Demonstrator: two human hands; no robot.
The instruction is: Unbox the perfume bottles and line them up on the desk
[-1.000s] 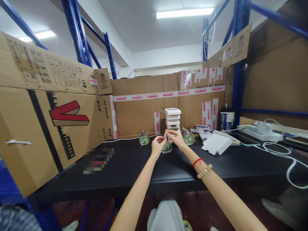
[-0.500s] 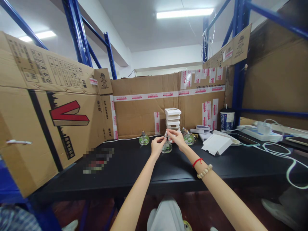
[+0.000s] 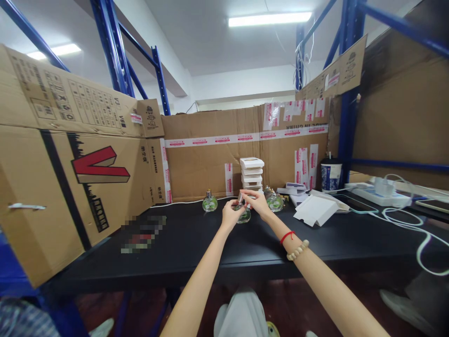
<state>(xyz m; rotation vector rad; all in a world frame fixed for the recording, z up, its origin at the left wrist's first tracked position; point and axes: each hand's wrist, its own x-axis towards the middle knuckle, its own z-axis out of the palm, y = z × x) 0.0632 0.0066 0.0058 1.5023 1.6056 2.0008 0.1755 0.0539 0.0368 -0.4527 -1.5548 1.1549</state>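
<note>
A round glass perfume bottle (image 3: 244,217) with a green label stands upright on the black table, partly covered by my fingers. My left hand (image 3: 231,214) is closed around the bottle's left side and neck. From the right, my right hand (image 3: 257,202) pinches the shiny cap (image 3: 240,197) over the bottle's neck. Whether the cap is fully seated is hidden by the fingers. One similar green perfume bottle (image 3: 209,204) stands to the left, and more bottles (image 3: 275,202) cluster just right of my right hand.
Behind my hands rises a stack of white boxes (image 3: 251,169). Opened white packaging (image 3: 313,210) lies to the right, near a patterned cup (image 3: 331,174), a power strip (image 3: 379,194) and loose white cables. Cardboard panels (image 3: 210,164) wall the black table (image 3: 175,252) at the back and left.
The cap has come down a little onto the bottle's neck. My left hand has shifted slightly right and lower, closer around the bottle. The other things stay where they were.
</note>
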